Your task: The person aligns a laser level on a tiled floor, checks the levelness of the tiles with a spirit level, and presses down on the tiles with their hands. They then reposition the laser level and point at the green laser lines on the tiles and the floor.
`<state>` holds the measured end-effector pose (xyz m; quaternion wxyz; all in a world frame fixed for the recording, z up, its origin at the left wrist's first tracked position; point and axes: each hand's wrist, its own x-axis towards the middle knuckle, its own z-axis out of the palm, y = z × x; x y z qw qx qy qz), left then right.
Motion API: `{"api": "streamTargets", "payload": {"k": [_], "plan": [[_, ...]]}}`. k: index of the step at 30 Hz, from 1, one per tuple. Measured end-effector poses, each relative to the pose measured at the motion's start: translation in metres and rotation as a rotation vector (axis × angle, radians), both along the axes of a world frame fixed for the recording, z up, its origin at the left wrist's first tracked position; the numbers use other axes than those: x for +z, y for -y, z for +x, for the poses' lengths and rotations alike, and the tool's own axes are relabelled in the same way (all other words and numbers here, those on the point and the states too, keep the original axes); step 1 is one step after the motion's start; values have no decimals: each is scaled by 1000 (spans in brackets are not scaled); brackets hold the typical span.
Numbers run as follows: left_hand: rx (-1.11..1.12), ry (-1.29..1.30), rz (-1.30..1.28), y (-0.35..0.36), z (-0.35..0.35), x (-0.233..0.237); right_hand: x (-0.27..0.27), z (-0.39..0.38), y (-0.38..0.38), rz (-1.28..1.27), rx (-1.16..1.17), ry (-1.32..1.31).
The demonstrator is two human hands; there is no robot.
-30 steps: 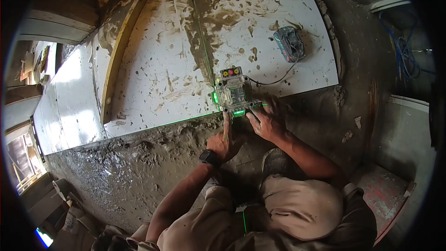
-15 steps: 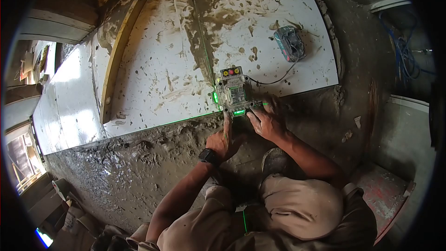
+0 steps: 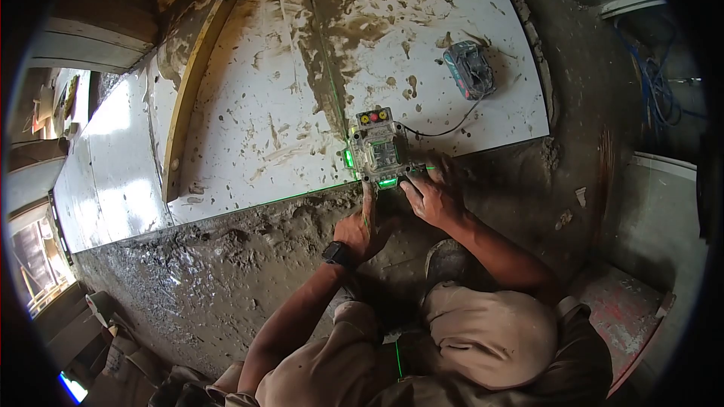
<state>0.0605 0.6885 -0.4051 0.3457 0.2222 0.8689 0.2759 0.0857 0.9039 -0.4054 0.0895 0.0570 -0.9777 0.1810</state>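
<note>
A laser level [image 3: 386,152] in a scuffed clear housing glows green and sits at the near edge of the muddy white tiles [image 3: 249,128]. My left hand [image 3: 360,227] points forward, its index finger stretched to the level's near left corner and its thumb apart. At the near right corner, my right hand [image 3: 436,197] has thumb and fingers about the level's edge; part of its grip is hidden. A thin black cable links the level to a teal and black battery pack [image 3: 469,70] lying on the tile. Green laser lines run along the tile joint and the front edge.
Wet grey mortar [image 3: 196,294] covers the floor between the tiles and my knees. A long yellow straightedge [image 3: 192,83] lies across the tiles on the left. Blue cables [image 3: 658,83] hang at the far right, above a reddish, stained board [image 3: 615,316].
</note>
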Motion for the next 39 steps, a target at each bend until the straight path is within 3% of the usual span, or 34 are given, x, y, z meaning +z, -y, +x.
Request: {"api": "streamTargets", "payload": {"k": [10, 12, 16, 23, 27, 33, 36, 39], "plan": [[7, -13, 22, 3, 3, -6, 0, 0, 0, -22, 5, 37], [13, 57, -132, -2, 0, 2, -12, 5, 1, -31, -36, 29], [69, 2, 15, 5, 8, -18, -13, 8, 4, -89, -61, 35], [30, -30, -51, 3, 5, -9, -12, 5, 3, -46, -11, 36], [33, -135, 54, 7, 10, -20, -5, 4, 2, -64, -28, 45], [53, -58, -2, 6, 9, -17, -6, 5, 2, -45, -18, 72], [56, -70, 33, 6, 11, -15, -1, 6, -3, -121, 3, 6], [45, -81, 45, 6, 14, -3, 10, 10, -38, -250, -155, -1]]}}
